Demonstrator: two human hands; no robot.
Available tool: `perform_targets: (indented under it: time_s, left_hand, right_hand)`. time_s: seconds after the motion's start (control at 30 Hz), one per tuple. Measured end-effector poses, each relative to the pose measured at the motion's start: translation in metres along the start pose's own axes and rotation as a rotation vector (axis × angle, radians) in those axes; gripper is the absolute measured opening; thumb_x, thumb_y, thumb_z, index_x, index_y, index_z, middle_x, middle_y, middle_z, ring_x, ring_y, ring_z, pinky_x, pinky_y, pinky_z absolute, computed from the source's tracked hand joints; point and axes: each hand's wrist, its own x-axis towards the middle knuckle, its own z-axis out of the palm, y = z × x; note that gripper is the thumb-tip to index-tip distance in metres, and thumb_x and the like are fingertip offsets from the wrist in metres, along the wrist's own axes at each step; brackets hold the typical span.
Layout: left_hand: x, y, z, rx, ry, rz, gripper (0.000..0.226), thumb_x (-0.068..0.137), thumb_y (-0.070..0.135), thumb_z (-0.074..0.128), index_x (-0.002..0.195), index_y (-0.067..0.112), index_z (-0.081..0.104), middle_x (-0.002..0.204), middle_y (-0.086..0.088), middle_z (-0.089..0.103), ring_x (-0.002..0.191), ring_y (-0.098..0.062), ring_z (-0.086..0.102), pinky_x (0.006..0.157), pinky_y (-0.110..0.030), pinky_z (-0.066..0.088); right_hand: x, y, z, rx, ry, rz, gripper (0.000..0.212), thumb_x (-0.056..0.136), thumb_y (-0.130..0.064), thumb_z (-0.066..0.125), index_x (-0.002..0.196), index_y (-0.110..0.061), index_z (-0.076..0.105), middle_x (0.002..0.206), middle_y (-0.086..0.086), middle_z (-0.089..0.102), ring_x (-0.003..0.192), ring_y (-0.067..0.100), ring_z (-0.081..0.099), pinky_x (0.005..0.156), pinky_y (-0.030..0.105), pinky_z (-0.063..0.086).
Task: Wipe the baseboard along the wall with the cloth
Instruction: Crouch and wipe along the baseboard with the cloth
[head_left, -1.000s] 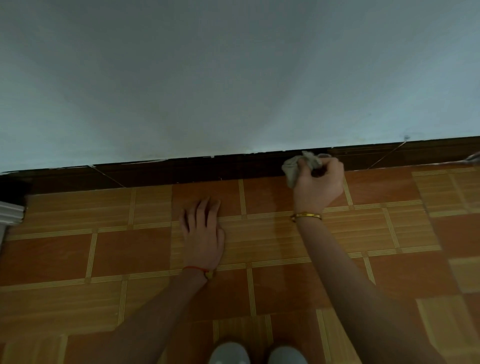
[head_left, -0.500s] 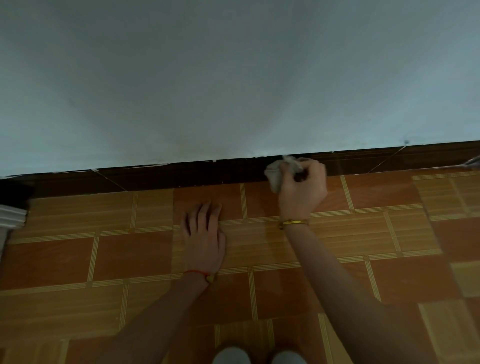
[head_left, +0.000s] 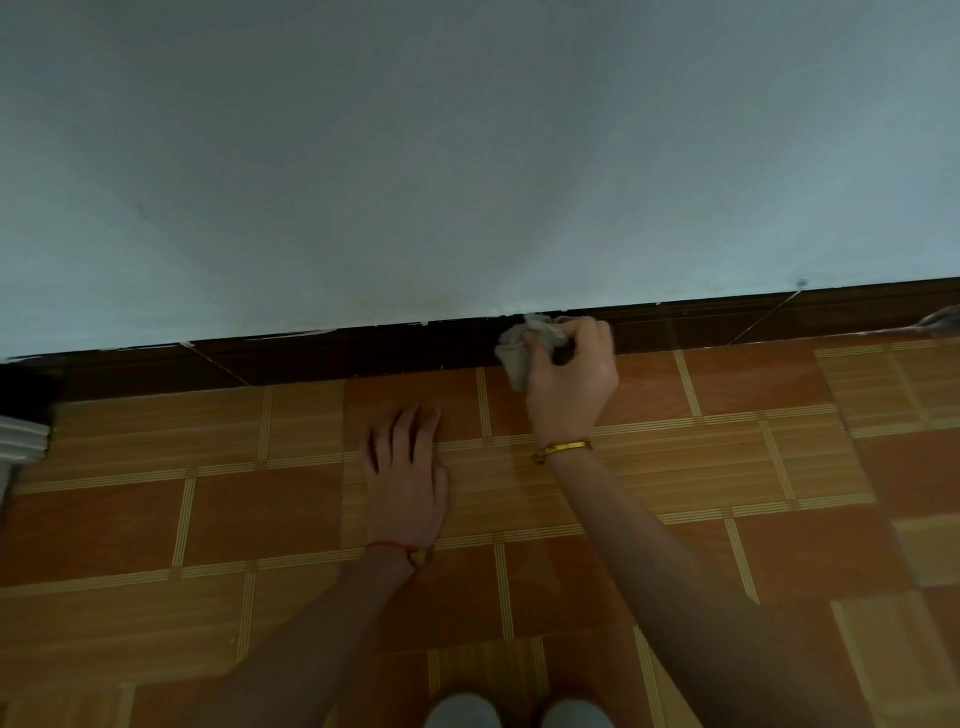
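A dark brown baseboard runs along the foot of the pale wall, from the left edge up to the right edge. My right hand grips a crumpled grey cloth and holds it against the baseboard near the middle; a gold bracelet sits on that wrist. My left hand lies flat on the tiled floor, fingers straight and pointing at the wall, a little left of and nearer to me than the cloth.
The floor is orange and tan tile. White moulding juts in at the left edge beside a dark corner. The tips of two white shoes show at the bottom. A grey object lies by the baseboard at far right.
My right hand has slid the cloth leftward along the baseboard over the last second. The left hand has stayed flat on the floor.
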Motion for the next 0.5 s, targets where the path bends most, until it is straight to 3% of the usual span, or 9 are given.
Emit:
perform_targets:
  time_s: [0.1,0.17,0.3,0.43,0.5]
  left_hand:
    - [0.0,0.0,0.0,0.002,-0.013,-0.006,0.054,0.091,0.024,0.036,0.143,0.015,0.047,0.148,-0.011,0.043,0.138,-0.032,0.036,0.115,-0.062,0.024]
    - [0.0,0.001,0.0,0.004,-0.016,-0.004,0.054,0.091,0.024,0.036,0.143,0.015,0.047,0.149,-0.01,0.043,0.138,-0.032,0.036,0.116,-0.062,0.022]
    - [0.0,0.003,0.002,0.009,0.004,-0.015,0.053,0.091,0.023,0.038,0.141,0.015,0.049,0.146,-0.011,0.045,0.137,-0.032,0.037,0.114,-0.063,0.024]
    - [0.0,0.001,0.001,0.017,0.012,0.0,0.053,0.09,0.024,0.04,0.141,0.015,0.048,0.146,-0.011,0.044,0.135,-0.033,0.039,0.113,-0.063,0.026]
    - [-0.001,0.0,0.0,0.024,0.006,0.008,0.054,0.09,0.024,0.04,0.143,0.015,0.047,0.147,-0.011,0.044,0.135,-0.033,0.039,0.113,-0.062,0.025]
  right_hand:
    - [0.025,0.025,-0.022,-0.062,0.207,0.199,0.02,0.078,-0.018,0.076,0.08,-0.01,0.058,0.086,0.003,0.059,0.075,0.008,0.05,0.068,0.014,0.042]
    - [0.039,0.038,-0.036,-0.07,0.256,0.3,0.022,0.077,-0.02,0.077,0.081,-0.012,0.057,0.091,0.005,0.061,0.079,0.008,0.052,0.07,0.012,0.045]
    - [0.03,0.027,-0.031,-0.082,0.157,0.179,0.02,0.079,-0.017,0.075,0.081,-0.011,0.056,0.087,0.001,0.057,0.075,0.006,0.048,0.065,0.003,0.039]
    - [-0.009,-0.005,0.005,-0.014,-0.063,-0.046,0.019,0.079,-0.007,0.073,0.075,-0.009,0.055,0.081,0.0,0.053,0.072,0.01,0.047,0.063,0.011,0.039]
    - [-0.015,-0.014,0.014,0.011,-0.106,-0.069,0.02,0.078,-0.004,0.073,0.074,-0.007,0.054,0.081,0.003,0.053,0.072,0.013,0.05,0.062,0.015,0.041]
